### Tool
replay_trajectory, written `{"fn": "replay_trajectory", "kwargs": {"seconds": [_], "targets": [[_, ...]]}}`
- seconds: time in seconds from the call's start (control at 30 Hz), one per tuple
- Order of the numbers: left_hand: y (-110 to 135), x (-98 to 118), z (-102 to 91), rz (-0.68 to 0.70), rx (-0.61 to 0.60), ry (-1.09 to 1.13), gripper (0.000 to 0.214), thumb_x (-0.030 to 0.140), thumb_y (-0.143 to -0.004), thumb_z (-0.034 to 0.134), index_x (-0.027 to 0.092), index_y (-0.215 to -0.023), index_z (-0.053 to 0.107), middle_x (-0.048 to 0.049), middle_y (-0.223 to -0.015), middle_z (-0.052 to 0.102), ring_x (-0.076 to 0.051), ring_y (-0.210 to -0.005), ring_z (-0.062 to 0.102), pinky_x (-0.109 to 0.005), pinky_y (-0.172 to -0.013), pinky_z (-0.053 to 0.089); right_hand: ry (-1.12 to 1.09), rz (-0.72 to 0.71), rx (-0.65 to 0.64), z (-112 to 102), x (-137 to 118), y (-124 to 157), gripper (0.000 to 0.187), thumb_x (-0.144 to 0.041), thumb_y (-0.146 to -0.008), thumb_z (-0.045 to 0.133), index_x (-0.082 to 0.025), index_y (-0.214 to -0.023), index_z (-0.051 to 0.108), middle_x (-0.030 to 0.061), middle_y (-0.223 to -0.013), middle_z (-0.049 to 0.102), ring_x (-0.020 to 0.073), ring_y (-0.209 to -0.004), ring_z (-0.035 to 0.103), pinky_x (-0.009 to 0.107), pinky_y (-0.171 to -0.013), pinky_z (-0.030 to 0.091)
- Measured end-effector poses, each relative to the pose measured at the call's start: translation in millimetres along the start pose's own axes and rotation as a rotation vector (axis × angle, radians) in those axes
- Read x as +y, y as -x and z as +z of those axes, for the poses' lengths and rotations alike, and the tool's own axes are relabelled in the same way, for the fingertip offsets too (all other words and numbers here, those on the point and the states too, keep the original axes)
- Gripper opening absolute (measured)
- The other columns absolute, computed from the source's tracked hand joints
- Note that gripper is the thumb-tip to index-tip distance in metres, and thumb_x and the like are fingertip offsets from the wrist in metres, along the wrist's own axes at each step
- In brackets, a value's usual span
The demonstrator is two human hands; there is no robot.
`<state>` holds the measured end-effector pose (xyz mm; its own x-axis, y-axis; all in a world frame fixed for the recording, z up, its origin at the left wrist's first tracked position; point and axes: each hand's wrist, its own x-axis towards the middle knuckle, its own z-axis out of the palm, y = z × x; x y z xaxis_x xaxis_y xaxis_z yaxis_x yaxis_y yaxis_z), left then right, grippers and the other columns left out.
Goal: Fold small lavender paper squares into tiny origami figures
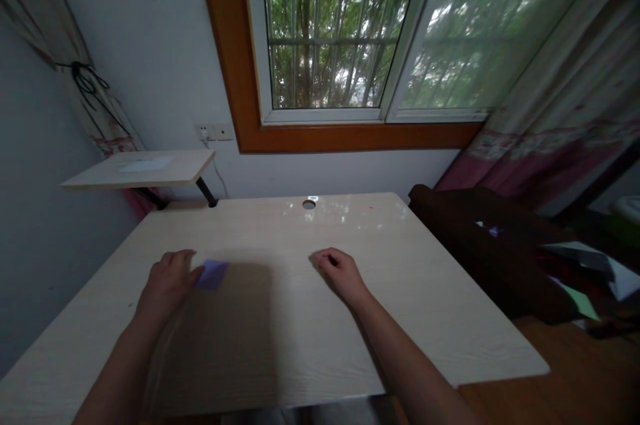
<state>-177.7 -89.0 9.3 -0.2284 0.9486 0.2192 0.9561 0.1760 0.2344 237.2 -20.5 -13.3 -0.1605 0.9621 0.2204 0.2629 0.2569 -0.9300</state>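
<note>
My left hand [167,282] rests on the pale wooden desk [300,318] with its fingers curled over the edge of a small purple paper square [213,274]. The paper lies flat on the desk just right of that hand, partly under the fingertips. My right hand [340,272] lies on the desk near the middle, fingers loosely curled in, with nothing visible in it. Both forearms reach in from the bottom of the view.
A raised side shelf [145,168] sits at the desk's far left. A cable hole [309,204] is at the back edge below the window [340,32]. A dark chair [480,245] and scattered papers [585,278] stand to the right.
</note>
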Motion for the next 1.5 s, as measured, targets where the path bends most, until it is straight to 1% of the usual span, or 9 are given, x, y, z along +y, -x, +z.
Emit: {"fn": "replay_trajectory", "kwargs": {"seconds": [0.1,0.23,0.37,0.57,0.83,1.0,1.1,1.3,1.5], "targets": [[15.9,20.8,10.6,0.213,0.07,-0.018,0.05,0.046,-0.094,0.041,0.018,-0.134,0.052,-0.0136,-0.141,0.052,-0.03,-0.133,0.044,-0.046,-0.112,0.032,0.01,-0.011,-0.008,-0.3,0.0,0.3,0.024,-0.036,-0.083,0.06,-0.018,-0.084,0.074,0.0055,-0.081,0.072,0.019,-0.074,0.061,0.031,-0.072,0.046],[41.1,44.9,33.6,0.392,-0.049,-0.059,0.055,0.049,-0.096,0.038,0.017,-0.14,0.049,-0.0102,-0.157,0.034,-0.03,-0.148,0.021,-0.048,-0.119,0.022,0.044,-0.033,-0.019,1.1,1.4,1.2,0.024,-0.037,-0.085,0.059,-0.019,-0.084,0.074,0.0055,-0.081,0.071,0.0191,-0.074,0.061,0.03,-0.071,0.046],[52.0,48.7,43.8,0.313,-0.117,-0.125,0.062,0.052,-0.097,0.033,0.015,-0.146,0.043,-0.0124,-0.158,0.032,-0.032,-0.148,0.022,-0.053,-0.119,0.02,0.081,-0.08,-0.048,2.3,-0.1,3.1,0.024,-0.037,-0.086,0.06,-0.019,-0.084,0.075,0.0059,-0.081,0.071,0.0194,-0.074,0.061,0.03,-0.07,0.045],[50.2,49.7,35.9,0.161,-0.065,-0.209,0.067,0.053,-0.096,0.029,0.009,-0.147,0.039,-0.019,-0.158,0.029,-0.036,-0.148,0.02,-0.058,-0.115,0.019,0.148,-0.144,-0.087,2.0,-6.4,5.1,0.023,-0.036,-0.088,0.059,-0.021,-0.084,0.074,0.0047,-0.08,0.07,0.0191,-0.074,0.061,0.03,-0.07,0.044],[56.0,56.0,39.9,0.124,-0.021,-0.304,0.068,0.053,-0.097,0.026,0.008,-0.146,0.04,-0.0194,-0.158,0.029,-0.035,-0.147,0.022,-0.057,-0.115,0.02,0.215,-0.204,-0.14,2.7,-7.8,5.9,0.02,-0.03,-0.091,0.056,-0.02,-0.087,0.073,0.0042,-0.081,0.069,0.0178,-0.076,0.061,0.029,-0.073,0.045],[53.4,56.1,45.8,0.099,0.041,-0.293,0.064,0.049,-0.097,0.03,0.008,-0.144,0.043,-0.0203,-0.158,0.028,-0.038,-0.147,0.023,-0.059,-0.114,0.021,0.307,-0.304,-0.108,0.1,0.2,0.6,0.017,-0.021,-0.09,0.055,-0.02,-0.093,0.071,0.0059,-0.091,0.068,0.0192,-0.089,0.061,0.033,-0.085,0.047],[51.6,56.4,45.9,0.131,0.117,-0.261,0.058,0.046,-0.096,0.036,0.009,-0.138,0.051,-0.0193,-0.158,0.029,-0.039,-0.147,0.022,-0.06,-0.115,0.021,0.42,-0.317,-0.017,-15.6,15.5,-15.0,0.018,-0.021,-0.085,0.06,-0.021,-0.098,0.072,0.0083,-0.101,0.066,0.022,-0.099,0.059,0.037,-0.093,0.046],[53.6,54.5,45.3,0.214,0.202,-0.204,0.048,0.037,-0.096,0.038,0.009,-0.13,0.057,-0.0195,-0.149,0.044,-0.036,-0.144,0.031,-0.06,-0.116,0.023,0.603,-0.066,0.204,-78.4,57.4,-72.5,0.024,-0.025,-0.083,0.055,-0.016,-0.097,0.072,0.0093,-0.098,0.067,0.0209,-0.091,0.062,0.033,-0.09,0.047],[54.8,48.8,47.5,0.182,0.263,-0.153,0.047,0.033,-0.094,0.04,0.007,-0.132,0.052,-0.0217,-0.145,0.047,-0.036,-0.142,0.033,-0.06,-0.114,0.027,0.675,0.138,0.422,-117.9,82.0,-120.0,0.044,-0.029,-0.086,0.05,-0.009,-0.125,0.058,0.0147,-0.093,0.07,0.0271,-0.087,0.064,0.039,-0.083,0.048]]}}
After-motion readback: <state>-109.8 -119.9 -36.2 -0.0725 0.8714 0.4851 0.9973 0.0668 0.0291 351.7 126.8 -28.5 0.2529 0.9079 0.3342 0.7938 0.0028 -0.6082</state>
